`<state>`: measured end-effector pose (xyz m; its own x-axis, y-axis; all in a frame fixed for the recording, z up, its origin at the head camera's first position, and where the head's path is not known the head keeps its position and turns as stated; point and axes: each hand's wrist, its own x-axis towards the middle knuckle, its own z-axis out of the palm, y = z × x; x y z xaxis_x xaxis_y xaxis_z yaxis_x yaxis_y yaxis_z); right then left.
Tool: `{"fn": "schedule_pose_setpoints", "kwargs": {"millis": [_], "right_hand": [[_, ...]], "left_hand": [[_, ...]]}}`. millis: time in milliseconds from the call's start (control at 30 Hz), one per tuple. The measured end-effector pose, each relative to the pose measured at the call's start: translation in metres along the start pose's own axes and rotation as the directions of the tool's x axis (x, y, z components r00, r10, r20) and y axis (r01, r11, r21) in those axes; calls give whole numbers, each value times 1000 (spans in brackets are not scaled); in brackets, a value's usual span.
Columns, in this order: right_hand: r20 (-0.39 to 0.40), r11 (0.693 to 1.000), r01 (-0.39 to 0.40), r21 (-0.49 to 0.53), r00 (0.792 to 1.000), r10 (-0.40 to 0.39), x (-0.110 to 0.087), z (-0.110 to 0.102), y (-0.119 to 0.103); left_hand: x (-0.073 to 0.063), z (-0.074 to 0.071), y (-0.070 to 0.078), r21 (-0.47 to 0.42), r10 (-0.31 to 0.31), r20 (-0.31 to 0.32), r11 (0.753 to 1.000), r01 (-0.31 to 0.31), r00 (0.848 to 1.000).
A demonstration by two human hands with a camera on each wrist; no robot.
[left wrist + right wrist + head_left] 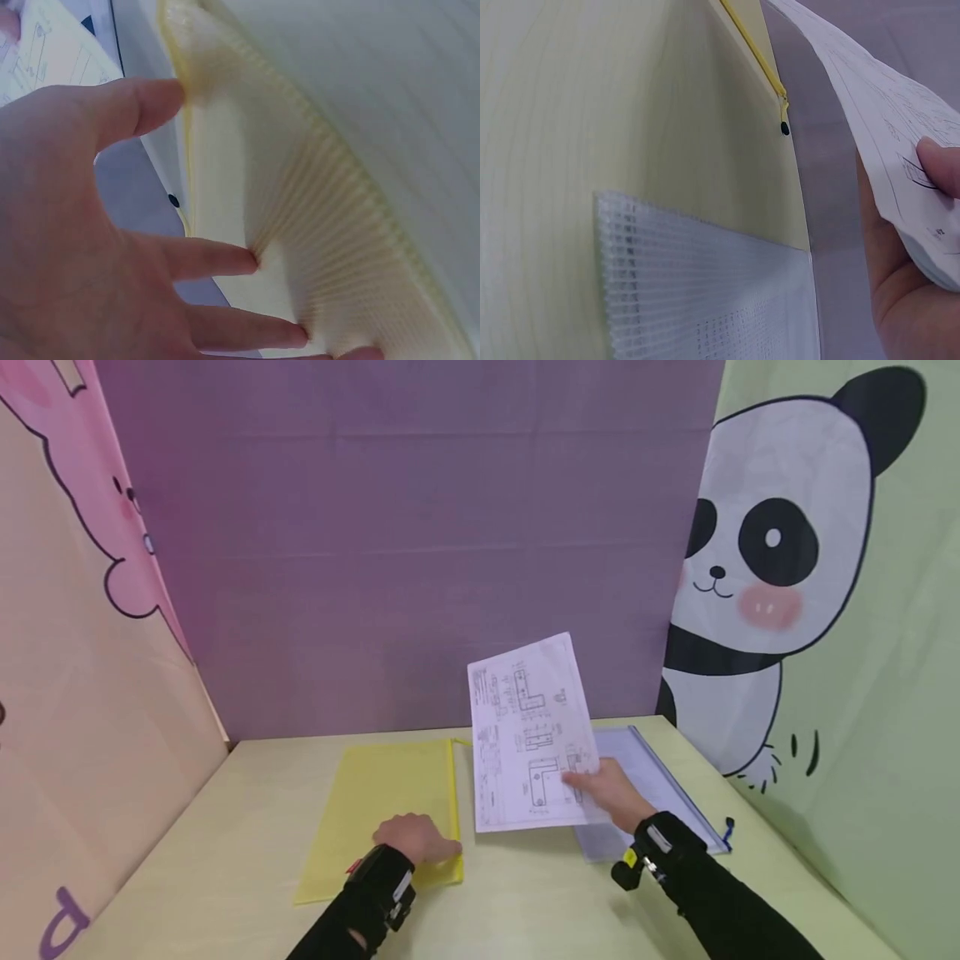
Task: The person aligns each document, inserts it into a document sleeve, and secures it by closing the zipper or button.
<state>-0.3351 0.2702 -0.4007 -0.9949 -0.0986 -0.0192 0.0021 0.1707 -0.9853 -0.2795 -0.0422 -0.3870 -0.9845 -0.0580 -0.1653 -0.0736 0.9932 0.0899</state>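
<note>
My left hand (pixel 416 838) rests on a yellow zip document pouch (pixel 390 781) that lies flat on the table. In the left wrist view its fingers (pixel 214 256) are spread and fairly straight, tips touching the ribbed surface. The thumb lies at the yellow zip edge (pixel 187 150). Raised above the table, my right hand (pixel 617 795) holds a small stack of paper sheets (pixel 517 718) printed with technical drawings. Its thumb (pixel 941 166) presses on the top sheet while the fingers are underneath. The sheets stand tilted, apart from the yellow pouch.
A clear pouch (pixel 678 810) with a dark blue zip edge and printed pages inside lies on the right of the table (pixel 247 827), partly behind the sheets. A purple cloth (pixel 375 568) stands behind the table, with patterned panels at both sides.
</note>
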Motion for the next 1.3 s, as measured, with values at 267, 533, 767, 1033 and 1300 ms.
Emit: {"fn": "schedule_pose_setpoints", "kwargs": {"millis": [267, 533, 767, 1033, 1300], "right_hand": [[1, 1000, 4, 4, 1000, -4, -2, 2, 2], [0, 1000, 10, -1, 1000, -10, -3, 4, 1], [-31, 1000, -9, -4, 999, 8, -2, 9, 0], [-88, 1000, -30, 2, 996, 30, 5, 20, 2], [-183, 998, -42, 44, 982, 50, 8, 37, 0]], "left_hand": [[2, 9, 13, 11, 24, -16, 1000, -24, 1000], [1, 13, 17, 37, 22, -68, 999, -20, 997], [2, 19, 13, 141, 87, -85, 987, -75, 993], [1, 20, 10, 187, 137, -100, 975, -117, 985], [3, 21, 5, 146, 180, -108, 976, -164, 978]]}}
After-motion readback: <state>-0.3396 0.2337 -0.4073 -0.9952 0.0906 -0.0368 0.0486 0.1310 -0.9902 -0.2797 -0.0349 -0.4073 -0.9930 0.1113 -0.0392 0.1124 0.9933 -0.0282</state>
